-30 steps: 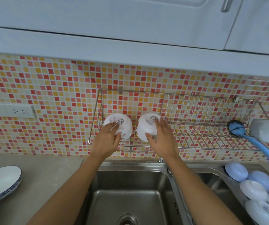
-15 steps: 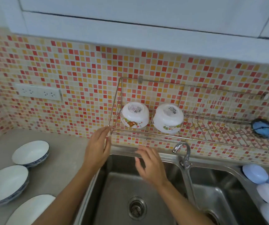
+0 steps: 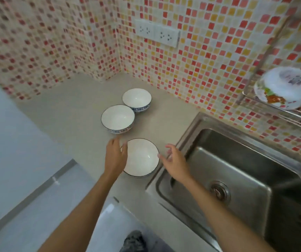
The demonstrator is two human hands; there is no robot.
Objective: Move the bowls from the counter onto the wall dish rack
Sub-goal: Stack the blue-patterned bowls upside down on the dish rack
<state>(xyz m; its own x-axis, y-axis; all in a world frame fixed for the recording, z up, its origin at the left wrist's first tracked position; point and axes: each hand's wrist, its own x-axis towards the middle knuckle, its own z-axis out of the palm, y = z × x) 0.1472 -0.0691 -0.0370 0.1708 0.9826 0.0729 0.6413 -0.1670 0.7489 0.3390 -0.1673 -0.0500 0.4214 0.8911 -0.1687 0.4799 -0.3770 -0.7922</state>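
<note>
**Near bowl sits between two open hands**

On the counter (image 3: 77, 99), three bowls run near to far. The near bowl (image 3: 141, 158) lies between both hands: left hand (image 3: 115, 157) touching its left rim, right hand (image 3: 176, 160) just beside, both released, grasping nothing.

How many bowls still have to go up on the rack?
One bowl on the rack is visible. Three remain on the counter: the near bowl, middle bowl and far bowl. The left hand and right hand flank the near one, neither gripping it.
</note>
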